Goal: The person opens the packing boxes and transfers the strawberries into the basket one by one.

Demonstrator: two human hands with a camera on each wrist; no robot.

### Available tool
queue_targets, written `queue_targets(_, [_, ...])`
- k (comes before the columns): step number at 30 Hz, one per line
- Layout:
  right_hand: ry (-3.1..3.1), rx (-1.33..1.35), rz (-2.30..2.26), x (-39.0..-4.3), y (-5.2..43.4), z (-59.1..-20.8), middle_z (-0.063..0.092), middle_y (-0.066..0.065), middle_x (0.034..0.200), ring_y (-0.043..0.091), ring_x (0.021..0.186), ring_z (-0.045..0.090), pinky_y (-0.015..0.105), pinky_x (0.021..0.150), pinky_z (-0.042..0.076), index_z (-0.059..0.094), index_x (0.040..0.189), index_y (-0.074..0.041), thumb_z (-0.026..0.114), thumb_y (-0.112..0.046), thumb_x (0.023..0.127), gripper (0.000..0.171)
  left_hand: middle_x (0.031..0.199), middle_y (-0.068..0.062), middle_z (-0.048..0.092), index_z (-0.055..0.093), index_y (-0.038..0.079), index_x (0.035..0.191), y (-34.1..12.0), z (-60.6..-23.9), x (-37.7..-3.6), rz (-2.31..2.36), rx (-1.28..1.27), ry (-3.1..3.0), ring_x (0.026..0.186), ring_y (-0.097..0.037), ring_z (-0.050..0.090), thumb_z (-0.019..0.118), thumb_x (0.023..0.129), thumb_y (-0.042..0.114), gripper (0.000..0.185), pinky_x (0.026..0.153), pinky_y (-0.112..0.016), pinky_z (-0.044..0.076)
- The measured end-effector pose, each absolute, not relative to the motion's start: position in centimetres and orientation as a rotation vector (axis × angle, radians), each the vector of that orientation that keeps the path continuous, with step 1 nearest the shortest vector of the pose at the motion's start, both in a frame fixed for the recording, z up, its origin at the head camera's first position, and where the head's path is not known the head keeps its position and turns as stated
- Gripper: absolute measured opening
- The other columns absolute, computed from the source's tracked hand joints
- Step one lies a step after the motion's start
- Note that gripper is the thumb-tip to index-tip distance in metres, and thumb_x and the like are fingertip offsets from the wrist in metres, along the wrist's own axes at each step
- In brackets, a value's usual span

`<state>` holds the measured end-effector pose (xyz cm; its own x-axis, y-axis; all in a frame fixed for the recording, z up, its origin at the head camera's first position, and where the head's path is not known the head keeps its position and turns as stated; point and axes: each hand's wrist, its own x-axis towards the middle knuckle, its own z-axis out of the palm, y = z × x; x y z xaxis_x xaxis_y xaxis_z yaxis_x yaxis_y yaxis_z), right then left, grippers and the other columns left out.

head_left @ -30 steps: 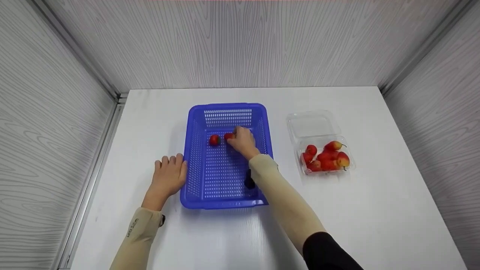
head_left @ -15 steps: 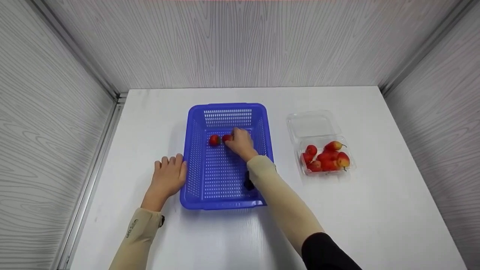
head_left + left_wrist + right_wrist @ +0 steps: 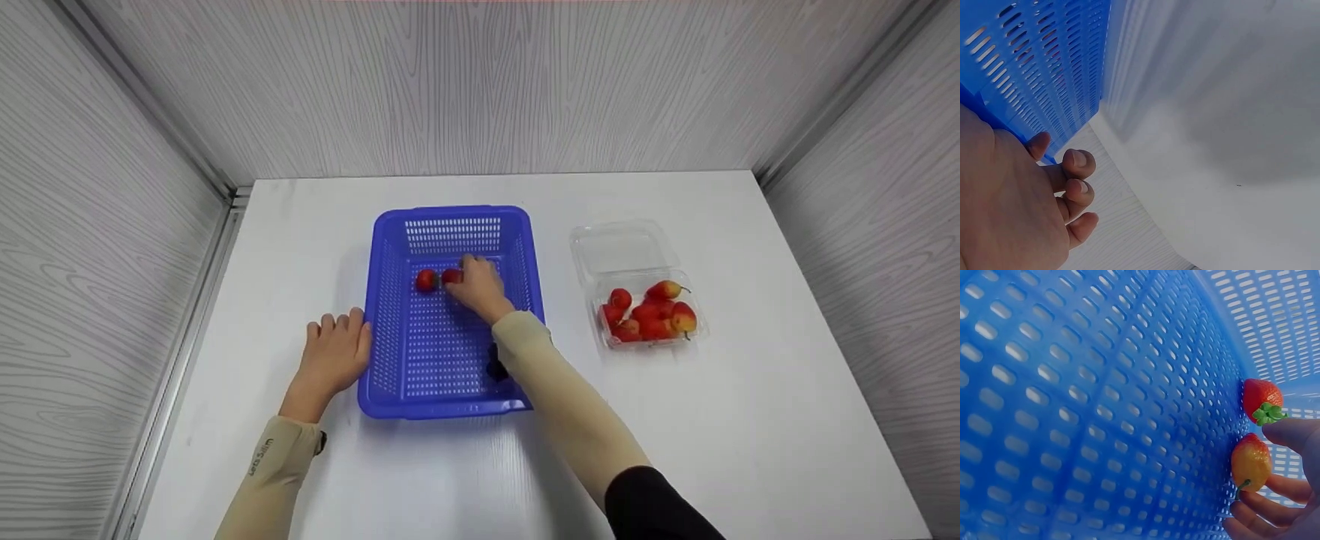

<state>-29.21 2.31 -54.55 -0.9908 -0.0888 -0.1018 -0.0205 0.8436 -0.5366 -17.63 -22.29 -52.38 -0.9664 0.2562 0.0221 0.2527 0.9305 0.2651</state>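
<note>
In the head view my left hand [image 3: 330, 352] is at the left rim of the blue plastic basket [image 3: 370, 352]. Its thumb lies along the rim, and the left wrist view shows the other fingers bent below the rim outside the wall. My right hand [image 3: 481, 289] reaches inside the basket, thumb and fingers around a small red-and-yellow pear [image 3: 1251, 464] with a green stem, low over the perforated floor. Right beside the pear lies a red strawberry [image 3: 1262, 398], its green leaves close to my thumb tip.
To the right of the basket stands a clear plastic clamshell box [image 3: 622, 251], lid folded back. Several red and yellow fruits [image 3: 652, 315] fill its lower half. Beneath everything is a white table [image 3: 757, 420], with wood-grain panels [image 3: 480, 90] at the back and sides.
My right hand has shifted slightly left and down with the pear, bringing it closer to the strawberry. My left hand has stayed at the basket's rim.
</note>
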Motion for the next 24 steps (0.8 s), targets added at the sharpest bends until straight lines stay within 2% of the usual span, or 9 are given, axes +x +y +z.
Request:
queue_targets(7, [2.937, -0.097, -0.840, -29.3, 2.7, -52.8, 0.060, 0.016, 0.123, 0.030, 0.114, 0.057, 0.044, 0.098, 0.045, 0.058, 0.127, -0.003, 0.072, -0.030, 0.088, 0.049, 0.091, -0.020, 0.053, 0.045, -0.002, 0.113, -22.3, -52.3, -17.8, 0.419, 0.392, 3.050, 0.085, -0.038, 0.044, 0.030, 0.106, 0.025, 0.031, 0.079, -0.054, 0.030])
queue_targets(14, [2.997, -0.170, -0.934, -29.3, 4.5, -50.2, 0.059, 0.017, 0.128, 0.032, 0.119, 0.056, 0.045, 0.100, 0.044, 0.054, 0.133, -0.003, 0.072, -0.024, 0.089, 0.052, 0.089, -0.019, 0.052, 0.044, -0.001, 0.112, -22.3, -52.3, -17.8, 0.427, 0.380, 3.035, 0.085, -0.038, 0.043, 0.029, 0.106, 0.025, 0.031, 0.080, -0.054, 0.030])
queue_targets(20, [3.063, -0.210, -1.002, -28.6, 7.9, -48.0, 0.062, 0.016, 0.120, 0.029, 0.109, 0.062, 0.043, 0.090, 0.050, 0.055, 0.132, -0.003, 0.070, -0.023, 0.090, 0.049, 0.090, -0.019, 0.051, 0.043, -0.001, 0.112, -22.5, -52.4, -17.9, 0.443, 0.386, 3.017, 0.087, -0.039, 0.043, 0.026, 0.107, 0.026, 0.032, 0.081, -0.055, 0.029])
queue_targets(24, [3.122, -0.226, -1.057, -28.2, 10.5, -46.6, 0.064, 0.017, 0.111, 0.030, 0.100, 0.063, 0.046, 0.082, 0.051, 0.059, 0.126, -0.001, 0.070, -0.023, 0.089, 0.044, 0.087, -0.018, 0.050, 0.043, 0.000, 0.109, -22.7, -52.4, -18.1, 0.434, 0.394, 3.035, 0.084, -0.038, 0.042, 0.028, 0.106, 0.025, 0.030, 0.078, -0.054, 0.029])
